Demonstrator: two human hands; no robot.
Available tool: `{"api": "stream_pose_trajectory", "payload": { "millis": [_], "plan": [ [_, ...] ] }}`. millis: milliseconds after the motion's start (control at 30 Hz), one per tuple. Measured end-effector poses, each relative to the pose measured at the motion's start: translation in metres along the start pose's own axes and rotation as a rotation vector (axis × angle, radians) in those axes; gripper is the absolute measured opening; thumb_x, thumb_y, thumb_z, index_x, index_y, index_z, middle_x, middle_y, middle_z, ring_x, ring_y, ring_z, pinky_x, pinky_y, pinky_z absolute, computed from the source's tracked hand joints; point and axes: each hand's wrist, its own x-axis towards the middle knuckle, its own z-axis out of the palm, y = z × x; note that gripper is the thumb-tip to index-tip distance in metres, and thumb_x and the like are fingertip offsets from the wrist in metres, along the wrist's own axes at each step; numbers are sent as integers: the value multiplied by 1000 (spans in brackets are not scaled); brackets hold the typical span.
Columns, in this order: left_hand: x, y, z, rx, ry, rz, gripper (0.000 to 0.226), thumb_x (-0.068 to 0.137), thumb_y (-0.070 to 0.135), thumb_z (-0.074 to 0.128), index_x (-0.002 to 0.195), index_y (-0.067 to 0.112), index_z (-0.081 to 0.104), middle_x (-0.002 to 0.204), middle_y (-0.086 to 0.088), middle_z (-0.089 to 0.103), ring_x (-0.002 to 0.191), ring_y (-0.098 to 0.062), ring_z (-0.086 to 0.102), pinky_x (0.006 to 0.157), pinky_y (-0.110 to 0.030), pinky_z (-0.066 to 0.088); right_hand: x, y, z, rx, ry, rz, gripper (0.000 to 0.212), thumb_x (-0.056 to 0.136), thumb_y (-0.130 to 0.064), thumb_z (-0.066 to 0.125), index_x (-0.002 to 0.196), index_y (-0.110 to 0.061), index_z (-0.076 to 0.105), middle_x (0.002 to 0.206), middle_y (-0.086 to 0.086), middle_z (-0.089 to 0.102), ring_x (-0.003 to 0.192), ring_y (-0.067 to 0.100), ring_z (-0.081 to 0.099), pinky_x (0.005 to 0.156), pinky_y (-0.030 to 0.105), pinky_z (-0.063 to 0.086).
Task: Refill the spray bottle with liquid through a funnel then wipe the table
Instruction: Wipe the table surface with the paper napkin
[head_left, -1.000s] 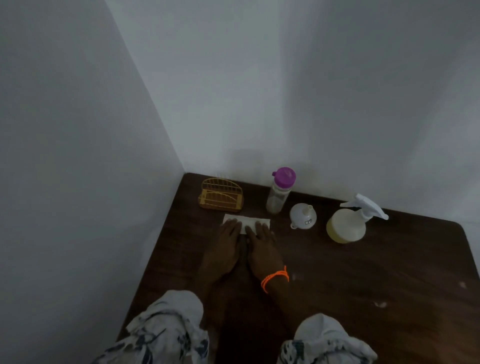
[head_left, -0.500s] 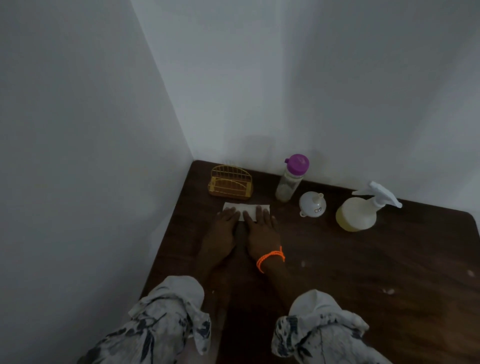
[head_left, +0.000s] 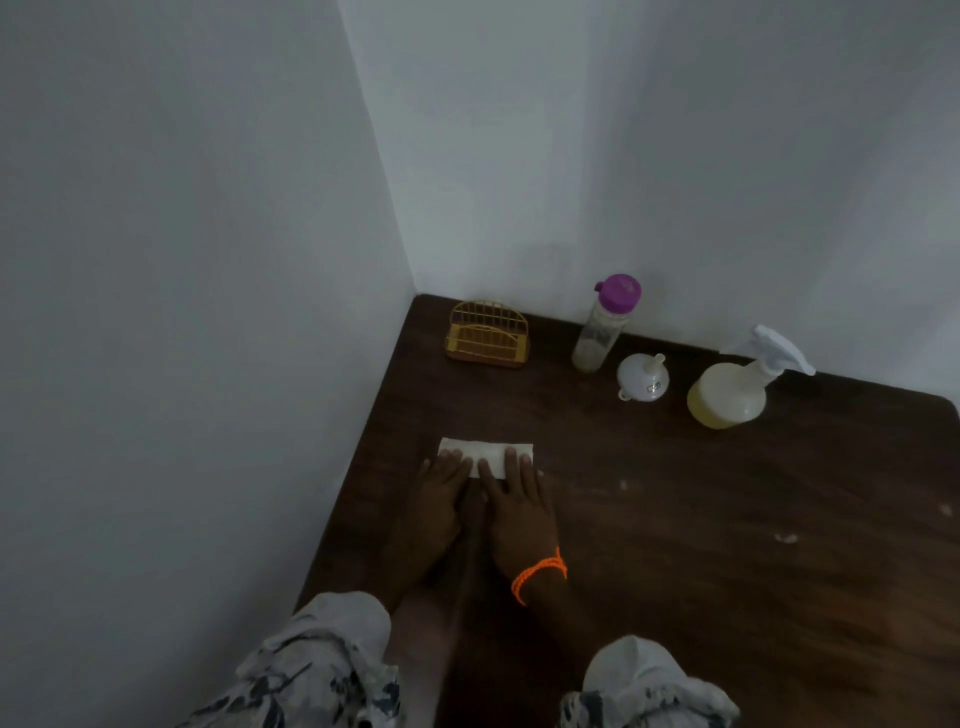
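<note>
A folded white paper towel (head_left: 485, 449) lies on the dark wooden table (head_left: 727, 545). My left hand (head_left: 441, 499) and my right hand (head_left: 517, 512) lie side by side, palms down, fingers pressed flat on its near half. An orange band circles my right wrist. The spray bottle (head_left: 727, 392), with yellowish liquid and a white trigger head, stands at the back right. A white funnel (head_left: 642, 378) rests upside down to its left. Behind the funnel stands a clear bottle with a purple cap (head_left: 602, 327), nearly empty.
A yellow wire holder (head_left: 487, 335) sits in the table's back left corner. White walls close the table on the left and at the back. A few pale specks (head_left: 787, 538) dot the wood at the right. My patterned sleeves fill the bottom edge.
Both hands have slid the paper towel toward me, away from the yellow holder. The view has shifted, so the bottles now sit further right.
</note>
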Motion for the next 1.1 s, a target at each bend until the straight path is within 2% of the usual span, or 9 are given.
{"api": "stream_pose_trajectory", "payload": {
  "millis": [133,233,367,567,667,733,833,933,1100],
  "plan": [
    [-45,8,20,69,-55,9,60,89,37,43,141,8,57,146,-12,55,138,-28,49,122,-37,6,-41,-2,29,-2,76,-8,67,92,-41,38,157,-28,29,164,18,19,151,37,22,117,50,13],
    [-70,22,34,111,-116,7,61,88,46,59,139,13,59,145,-8,57,136,-25,52,124,-37,0,-73,3,45,-6,54,7,63,97,-46,32,158,-32,22,166,14,10,154,34,13,118,49,11],
    [-97,47,43,124,-173,25,72,69,48,80,133,19,65,140,-4,62,134,-19,52,121,-39,3,-110,15,57,-12,65,22,68,93,-49,38,158,-33,26,166,14,17,152,35,20,116,50,16],
    [-87,72,48,168,-189,91,59,84,45,47,136,20,63,142,-5,60,137,-20,50,122,-39,1,-121,39,60,-16,95,65,72,93,-44,44,159,-34,18,167,15,13,153,34,16,119,49,14],
    [-57,79,33,111,-135,93,60,95,34,42,153,18,41,161,-7,36,152,-18,18,126,-38,-5,-106,49,52,17,90,106,69,96,-40,39,160,-33,15,167,16,9,154,35,12,121,49,8],
    [-31,87,19,89,-160,89,63,99,36,30,159,16,27,167,-6,18,156,-19,7,127,-41,-3,-90,58,43,19,117,139,67,96,-39,40,159,-34,16,167,17,10,154,36,13,121,49,9],
    [10,90,11,54,-142,135,79,90,47,11,155,10,35,164,-12,27,155,-27,18,127,-45,3,-60,71,29,29,180,167,60,99,-40,37,158,-32,24,164,20,19,151,39,22,121,48,12],
    [48,74,15,-25,-89,147,63,96,38,29,147,6,49,155,-19,43,148,-34,35,123,-48,11,-29,81,7,35,210,171,55,103,-43,29,157,-32,25,163,21,21,151,39,23,124,49,16],
    [104,53,1,-89,-30,107,50,103,17,46,153,18,42,163,-9,33,153,-22,24,126,-38,1,31,95,-32,28,130,137,54,108,-45,24,159,-35,12,167,16,2,155,33,1,126,46,2]
  ]
}}
